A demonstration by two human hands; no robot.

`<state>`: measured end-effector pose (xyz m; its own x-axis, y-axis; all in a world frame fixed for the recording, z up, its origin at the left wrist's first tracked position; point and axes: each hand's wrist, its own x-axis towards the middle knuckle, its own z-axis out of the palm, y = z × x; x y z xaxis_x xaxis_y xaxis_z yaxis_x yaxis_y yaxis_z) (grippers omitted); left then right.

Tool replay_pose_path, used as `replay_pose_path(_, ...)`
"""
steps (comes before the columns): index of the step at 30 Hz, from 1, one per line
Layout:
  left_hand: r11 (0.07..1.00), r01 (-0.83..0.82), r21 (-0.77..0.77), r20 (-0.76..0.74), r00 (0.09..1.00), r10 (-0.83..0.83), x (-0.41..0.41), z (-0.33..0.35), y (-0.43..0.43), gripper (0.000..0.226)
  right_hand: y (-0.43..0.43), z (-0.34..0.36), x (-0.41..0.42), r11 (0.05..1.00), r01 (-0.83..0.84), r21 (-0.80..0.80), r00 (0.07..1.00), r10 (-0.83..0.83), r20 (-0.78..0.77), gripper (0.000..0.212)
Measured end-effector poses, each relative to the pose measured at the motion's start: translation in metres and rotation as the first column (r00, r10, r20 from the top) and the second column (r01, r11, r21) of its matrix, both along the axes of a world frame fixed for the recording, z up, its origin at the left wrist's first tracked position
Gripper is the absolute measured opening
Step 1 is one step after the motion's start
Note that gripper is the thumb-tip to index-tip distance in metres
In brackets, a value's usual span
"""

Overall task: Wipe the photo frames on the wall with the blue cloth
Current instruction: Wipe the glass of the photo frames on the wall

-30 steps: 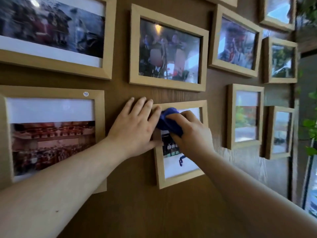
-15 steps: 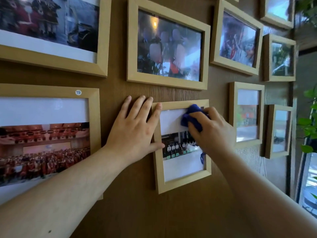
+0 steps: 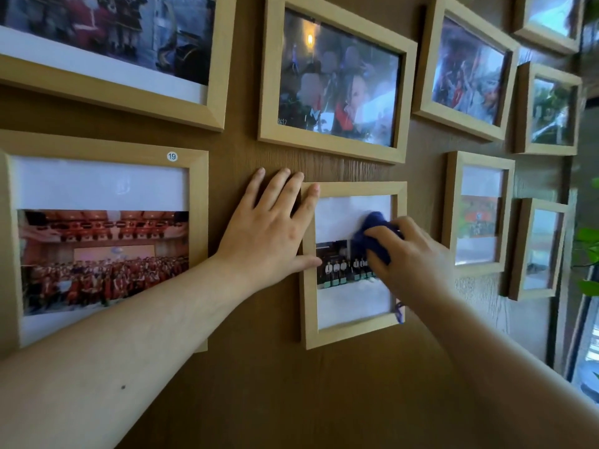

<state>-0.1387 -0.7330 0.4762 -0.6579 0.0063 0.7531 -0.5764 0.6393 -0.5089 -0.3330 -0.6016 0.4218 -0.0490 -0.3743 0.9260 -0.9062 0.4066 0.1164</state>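
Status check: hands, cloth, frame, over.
Left hand flat, bracing small frame. Right hand pressing blue cloth on its glass, mid-pane. Nothing in the way.

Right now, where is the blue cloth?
In the head view, the blue cloth is bunched under the right hand, pressed on the glass of the small frame, right of the left hand.

Both bare arms reach forward. The left hand [image 3: 270,231] lies flat, fingers spread; the right hand [image 3: 410,257], just beside it, seems curled, fingers bunched.
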Motion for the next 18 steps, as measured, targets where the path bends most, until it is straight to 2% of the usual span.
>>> replay_pose_path(4,1.0,0.005,0.005,-0.006,1.0,-0.005,0.0,-0.001,0.0,0.103,0.011,-0.007,-0.011,0.998,0.034,0.056,0.999,-0.036,0.028,0.024)
replay_pose_path(9,1.0,-0.004,-0.011,-0.004,1.0,0.004,0.0,0.0,0.002,0.101,-0.007,-0.019,0.027,0.971,-0.175,0.16,0.979,0.189,-0.072,0.03)
replay_pose_path(11,1.0,-0.01,-0.018,-0.003,1.0,0.01,0.0,0.0,0.003,0.102,-0.012,-0.022,0.032,0.96,-0.186,0.208,0.967,0.216,-0.133,0.028)
replay_pose_path(13,1.0,-0.009,-0.016,-0.003,1.0,0.009,0.0,0.0,0.002,0.102,-0.008,-0.024,0.023,0.97,-0.145,0.195,0.976,0.173,-0.133,0.026)
replay_pose_path(18,1.0,-0.004,-0.004,-0.013,1.0,0.004,-0.001,-0.001,0.001,0.103,0.018,-0.035,-0.013,0.989,0.049,0.137,0.999,-0.05,0.004,0.023)
